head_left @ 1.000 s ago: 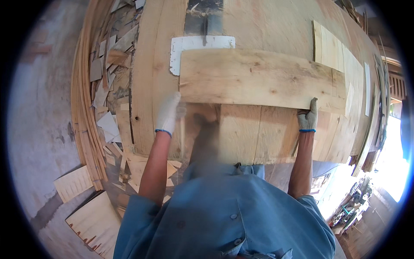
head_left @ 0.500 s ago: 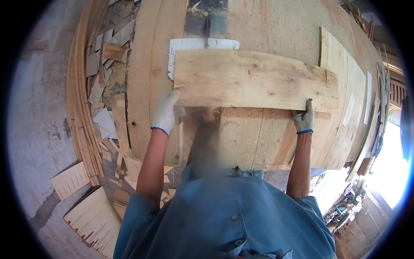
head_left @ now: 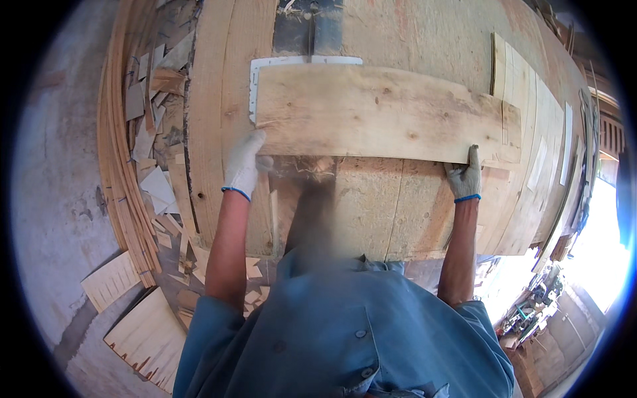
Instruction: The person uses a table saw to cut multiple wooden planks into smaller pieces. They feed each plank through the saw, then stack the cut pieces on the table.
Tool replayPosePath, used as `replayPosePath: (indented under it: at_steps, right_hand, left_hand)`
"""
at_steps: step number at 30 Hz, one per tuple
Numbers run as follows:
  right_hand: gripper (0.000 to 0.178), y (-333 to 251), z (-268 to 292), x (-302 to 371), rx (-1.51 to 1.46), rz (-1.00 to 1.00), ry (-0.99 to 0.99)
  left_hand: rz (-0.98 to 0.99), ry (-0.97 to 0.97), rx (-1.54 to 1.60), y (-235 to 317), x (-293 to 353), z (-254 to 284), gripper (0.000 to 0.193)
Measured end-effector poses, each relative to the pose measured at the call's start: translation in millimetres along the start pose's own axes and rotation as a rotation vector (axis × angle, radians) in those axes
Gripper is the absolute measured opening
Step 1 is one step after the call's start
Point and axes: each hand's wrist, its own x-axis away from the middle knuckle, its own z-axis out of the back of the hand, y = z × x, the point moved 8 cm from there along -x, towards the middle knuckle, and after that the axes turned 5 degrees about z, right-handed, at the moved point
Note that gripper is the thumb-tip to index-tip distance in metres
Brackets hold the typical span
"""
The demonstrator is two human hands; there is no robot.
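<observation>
A long, pale wooden board [head_left: 391, 116] lies crosswise in front of me, its far edge close to the upper side of a white plate [head_left: 253, 93] set in the wooden worktop [head_left: 371, 205]. At its near left corner, my left hand [head_left: 244, 161], in a white knitted glove with a blue cuff, is closed on the edge. My right hand [head_left: 464, 176], gloved alike, grips the near edge toward the right end, thumb on top and fingers underneath. The board covers most of the white plate. Wood shavings [head_left: 318, 166] show by its near edge, where the view is smeared.
Beyond the plate, a dark metal strip [head_left: 292, 33] with a narrow slot crosses the worktop. Flat wooden panels [head_left: 524, 132] lie on the right. Long thin strips [head_left: 116, 146] stand left, beside scattered offcuts [head_left: 159, 189]. Another board [head_left: 149, 338] lies at lower left.
The board has slid slightly away from me over the white plate, both hands moving with it and keeping their hold. The whole view has shifted a little.
</observation>
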Motion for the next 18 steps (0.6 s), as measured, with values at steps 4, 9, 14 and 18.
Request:
replayPosePath:
  at_steps: [4, 9, 14, 18]
  right_hand:
    - [0.029, 0.0, -5.1, -2.5, 0.031, 0.012, -0.008]
    - [0.029, 0.9, -3.9, -7.2, 0.038, -0.002, 0.012]
    - [0.029, 1.8, -4.0, -14.4, 0.015, -0.007, 0.029]
    - [0.029, -0.9, -10.4, -17.0, 0.051, 0.027, 0.031]
  left_hand:
    - [0.032, 0.023, -0.017, -3.6, -3.3, 2.2, 0.042]
    - [0.034, -0.006, -0.002, -0.5, -6.9, -0.1, 0.043]
    - [0.032, 0.007, -0.023, 12.3, -13.8, -1.1, 0.043]
    - [-0.01, 0.018, -0.047, 29.1, -13.3, -5.7, 0.044]
